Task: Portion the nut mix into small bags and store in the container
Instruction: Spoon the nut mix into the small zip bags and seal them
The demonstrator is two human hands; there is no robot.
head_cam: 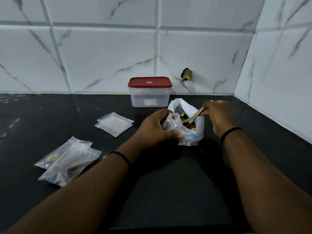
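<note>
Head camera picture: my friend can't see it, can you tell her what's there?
A person's right hand spoons nut mix with a wooden spoon while the left hand holds a small clear bag open. Filled bags, empty bags and a red-lidded container sit on the black counter.

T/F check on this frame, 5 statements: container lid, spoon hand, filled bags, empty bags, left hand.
1. The container has its red lid on. True.
2. The left hand holds the spoon. False: the right hand grips the spoon; the left holds a small bag open.
3. The filled bags lie inside the container. False: they lie on the countertop, at the left.
4. Empty bags lie on the countertop left of the nut mix bag. True.
5. The spoon's bowl carries nut mix. True.
</note>
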